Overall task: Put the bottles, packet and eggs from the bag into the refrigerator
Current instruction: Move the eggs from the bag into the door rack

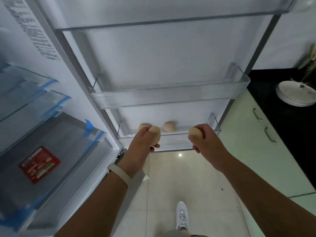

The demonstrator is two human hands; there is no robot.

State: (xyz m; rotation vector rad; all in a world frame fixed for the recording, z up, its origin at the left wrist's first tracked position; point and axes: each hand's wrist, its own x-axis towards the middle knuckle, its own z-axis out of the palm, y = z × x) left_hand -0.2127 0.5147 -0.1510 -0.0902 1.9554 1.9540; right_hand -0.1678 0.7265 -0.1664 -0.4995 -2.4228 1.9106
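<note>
Your left hand (142, 142) curls round a first egg (155, 136), and your right hand (206, 140) pinches a second egg (195, 133). Both are held at the front rim of the refrigerator door's lowest bin (177, 134). A third egg (169, 126) lies inside it. What is probably a fourth egg (142, 125) sits half hidden behind your left hand. A red packet (39, 165) lies in the clear drawer (77, 151).
</note>
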